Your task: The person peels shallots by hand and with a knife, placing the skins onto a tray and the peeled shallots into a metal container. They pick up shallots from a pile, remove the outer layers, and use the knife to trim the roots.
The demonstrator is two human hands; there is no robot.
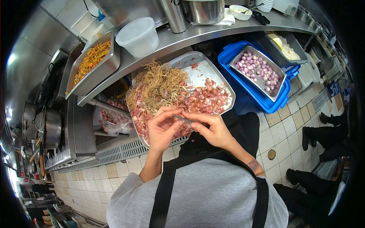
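My left hand (163, 127) and my right hand (212, 128) meet over the near edge of a large metal tray (228, 104), fingertips pinched close together. Between them shows a small grey blade-like piece (184, 119), which my right fingers grip. What the left fingertips pinch is too small and covered to make out. Heaped in the tray are stringy dried roots and stalks (157, 83) at the left. Reddish, papery shallot skins (203, 98) spread on the right and under my hands. A smaller metal pan of peeled shallots (260, 72) rests on a blue lid or bin to the right.
A steel counter (213, 31) carries a lidded plastic tub (137, 37), a pot (203, 11) and a white bowl (240, 12). At left is a deep pan of chopped orange food (92, 60). A dark container (284, 49) stands at right. Other people's legs (319, 135) show far right.
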